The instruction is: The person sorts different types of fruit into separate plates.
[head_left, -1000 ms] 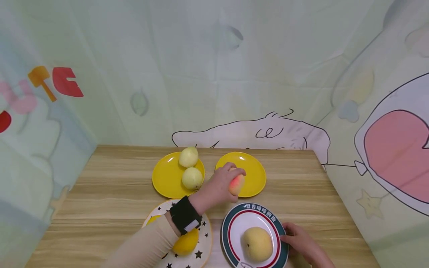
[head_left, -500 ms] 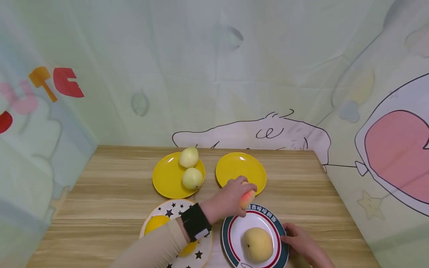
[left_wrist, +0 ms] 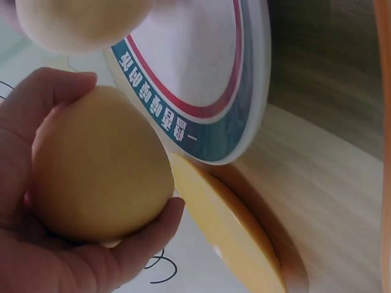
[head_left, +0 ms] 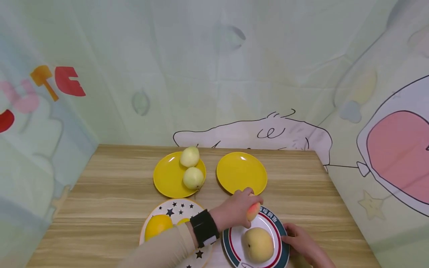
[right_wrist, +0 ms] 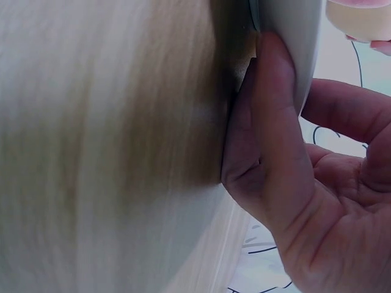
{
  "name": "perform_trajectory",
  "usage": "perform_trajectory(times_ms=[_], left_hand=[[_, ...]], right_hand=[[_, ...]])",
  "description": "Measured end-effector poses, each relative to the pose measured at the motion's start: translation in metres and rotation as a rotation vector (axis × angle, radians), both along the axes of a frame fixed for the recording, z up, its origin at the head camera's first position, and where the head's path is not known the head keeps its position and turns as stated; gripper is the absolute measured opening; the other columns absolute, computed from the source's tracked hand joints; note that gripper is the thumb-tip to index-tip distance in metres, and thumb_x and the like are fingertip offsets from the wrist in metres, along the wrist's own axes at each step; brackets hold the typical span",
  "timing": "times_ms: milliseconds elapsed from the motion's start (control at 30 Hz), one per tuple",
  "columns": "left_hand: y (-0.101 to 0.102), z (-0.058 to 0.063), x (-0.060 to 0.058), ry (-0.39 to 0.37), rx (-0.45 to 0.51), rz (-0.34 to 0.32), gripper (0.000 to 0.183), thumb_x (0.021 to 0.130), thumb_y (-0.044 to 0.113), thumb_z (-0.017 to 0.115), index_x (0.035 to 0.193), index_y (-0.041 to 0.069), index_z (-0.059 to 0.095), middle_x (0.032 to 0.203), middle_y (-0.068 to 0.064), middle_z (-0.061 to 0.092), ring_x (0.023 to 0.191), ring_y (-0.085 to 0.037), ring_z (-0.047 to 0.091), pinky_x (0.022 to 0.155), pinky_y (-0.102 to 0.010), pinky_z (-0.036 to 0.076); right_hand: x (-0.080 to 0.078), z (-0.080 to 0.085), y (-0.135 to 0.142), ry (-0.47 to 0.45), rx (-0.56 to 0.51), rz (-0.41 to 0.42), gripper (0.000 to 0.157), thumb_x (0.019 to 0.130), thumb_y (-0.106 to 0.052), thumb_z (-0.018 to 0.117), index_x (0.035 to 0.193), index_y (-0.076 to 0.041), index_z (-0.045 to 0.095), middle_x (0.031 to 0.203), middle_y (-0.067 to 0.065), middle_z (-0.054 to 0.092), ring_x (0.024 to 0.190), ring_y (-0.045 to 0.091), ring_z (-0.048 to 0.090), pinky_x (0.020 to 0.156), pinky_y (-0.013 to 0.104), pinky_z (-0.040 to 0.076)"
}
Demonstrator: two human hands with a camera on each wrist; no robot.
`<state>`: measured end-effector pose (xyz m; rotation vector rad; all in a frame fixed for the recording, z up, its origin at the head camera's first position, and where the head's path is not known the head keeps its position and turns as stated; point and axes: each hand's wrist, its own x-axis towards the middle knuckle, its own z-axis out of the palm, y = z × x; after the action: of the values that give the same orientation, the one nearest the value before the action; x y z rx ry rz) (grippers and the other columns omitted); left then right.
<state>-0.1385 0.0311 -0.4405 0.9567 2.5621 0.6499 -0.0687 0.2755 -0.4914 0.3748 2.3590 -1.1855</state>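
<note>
My left hand [head_left: 236, 210] grips a peach [head_left: 253, 211] with a red blush, above the back rim of a white plate [head_left: 275, 224] with a teal and red border. In the left wrist view, thumb and fingers curl round the peach [left_wrist: 104, 165]. A second, pale yellow peach [head_left: 258, 245] sits on that plate. At the plate's right edge my right hand [head_left: 303, 243] holds the rim. The right wrist view shows the plate edge [right_wrist: 299, 55] pinched between thumb and fingers of the right hand [right_wrist: 299, 177].
At the back right stands a yellow plate [head_left: 241, 173] with nothing on it. Beside it another yellow plate [head_left: 167, 178] bears two pale pears [head_left: 193, 178]. A star-patterned plate [head_left: 179, 206] with yellow fruits [head_left: 158, 225] lies front left, partly under the left forearm. A printed cloth hangs behind.
My left hand has carried the peach from over the back right yellow plate forward and right, to above the teal-rimmed plate. The right hand has stayed at the rim.
</note>
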Motion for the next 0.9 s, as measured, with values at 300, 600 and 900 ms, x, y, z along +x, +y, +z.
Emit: perform_trajectory(times_ms=[300,600,900], left_hand=[[0.005,-0.009,0.008,-0.007,-0.026,-0.023,0.076,0.069,0.021,0.094,0.136,0.033,0.060,0.136,0.001,0.051,0.102,-0.018,0.051,0.083,-0.021,0.048],[0.009,-0.017,0.012,0.029,-0.051,-0.063,0.074,0.069,0.026,0.094,0.135,0.033,0.061,0.130,0.001,0.053,0.103,-0.016,0.051,0.087,-0.019,0.048],[0.008,-0.022,0.015,0.053,-0.090,-0.175,0.073,0.074,0.029,0.092,0.139,0.032,0.059,0.132,0.003,0.057,0.108,-0.013,0.053,0.097,-0.023,0.047]], right_hand=[[-0.001,0.001,0.003,-0.026,0.001,0.011,0.029,0.095,0.001,0.059,0.122,0.012,0.057,0.109,0.018,0.064,0.096,0.023,0.059,0.086,0.043,0.058],[0.000,-0.001,0.003,-0.015,0.000,0.014,0.031,0.094,0.000,0.061,0.122,0.012,0.057,0.109,0.018,0.063,0.097,0.025,0.059,0.085,0.043,0.058],[-0.002,-0.002,0.003,-0.039,0.003,0.003,0.030,0.095,0.000,0.060,0.123,0.011,0.057,0.110,0.018,0.063,0.096,0.023,0.059,0.084,0.040,0.058]])
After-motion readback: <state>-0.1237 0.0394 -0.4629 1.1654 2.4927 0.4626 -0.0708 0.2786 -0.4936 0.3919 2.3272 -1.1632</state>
